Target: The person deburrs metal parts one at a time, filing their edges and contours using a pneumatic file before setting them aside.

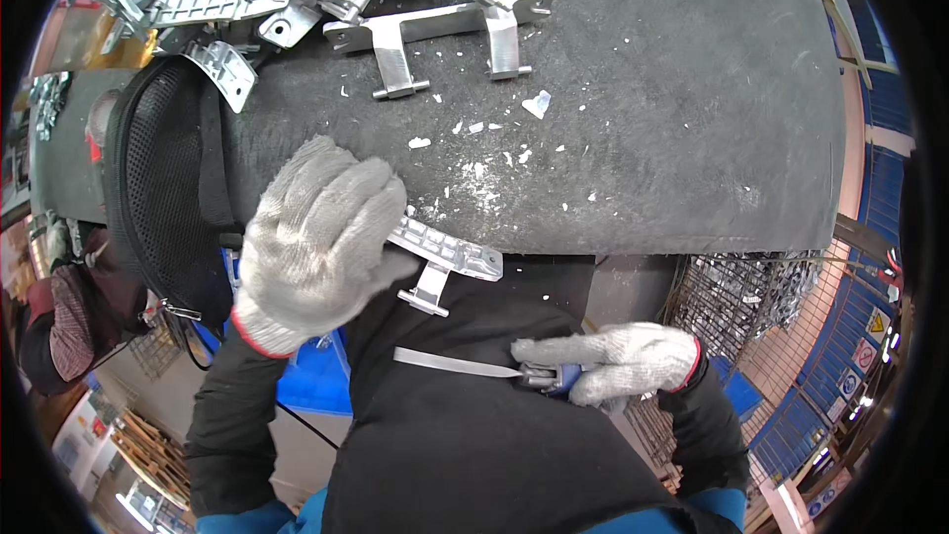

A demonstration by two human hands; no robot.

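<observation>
My gloved left hand (321, 242) is at the near edge of the dark work surface, its fingers closed on one end of a silvery cast metal bracket (450, 252). The bracket has a ribbed, slightly curved plate and a short leg with a crossbar. Its gripped end is hidden under the glove. Lower and to the right, my gloved right hand (633, 361) is wrapped round the grey and blue handle of a flat file (455, 363). The file's long thin blade points left across my dark apron, apart from the bracket.
Several similar metal brackets (440, 25) are heaped at the far left of the work surface (692, 89). White chips (479, 173) lie scattered there. A black mesh bag (163, 178) stands left of my left hand. Below are a blue bin (316, 381) and a wire basket of metal pieces (746, 292).
</observation>
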